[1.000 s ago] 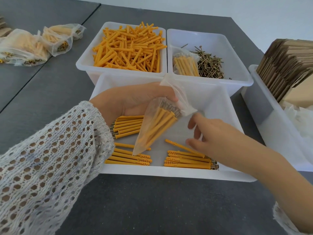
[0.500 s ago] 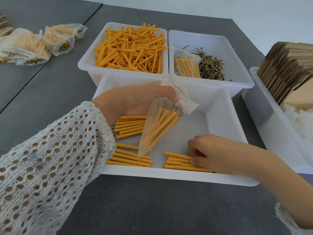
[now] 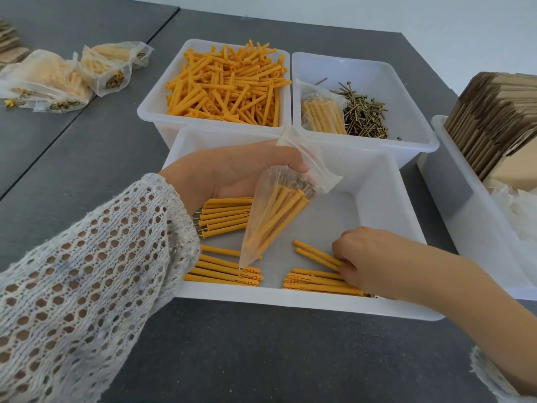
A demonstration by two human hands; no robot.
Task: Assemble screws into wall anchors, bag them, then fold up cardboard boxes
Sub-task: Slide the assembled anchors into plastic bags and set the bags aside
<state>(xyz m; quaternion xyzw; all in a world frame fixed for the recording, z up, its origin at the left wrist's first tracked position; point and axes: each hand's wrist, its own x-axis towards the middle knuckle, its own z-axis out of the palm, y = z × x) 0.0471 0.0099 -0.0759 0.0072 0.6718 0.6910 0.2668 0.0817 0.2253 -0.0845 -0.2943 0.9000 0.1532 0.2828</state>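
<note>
Hands are both busy over the near white tray [image 3: 290, 304]. I see the left hand [image 3: 232, 173] hold a clear plastic bag [image 3: 273, 216] up over the middle of the tray, with its fingers curled tight round the top of the bag. Orange anchors with screws in them sit inside the bag, and the bag's bottom tip hangs down by a pile of filled anchors [image 3: 223, 271] at the tray's near left. More filled anchors [image 3: 223, 216] lie under the left wrist. The right hand [image 3: 374, 260] is low at the tray's near right and pinches two orange anchors [image 3: 316, 255], which stick out above another pile [image 3: 316, 283]. Behind the tray is a bin of loose orange anchors [image 3: 229, 82], and next to that a bin of screws [image 3: 364, 112] with a small filled bag [image 3: 321, 112] in it. Far left of the tray, filled bags [image 3: 58, 77] lie on the grey table [image 3: 261, 359]. Right of the tray stand flat cardboard boxes [image 3: 494, 117].
</note>
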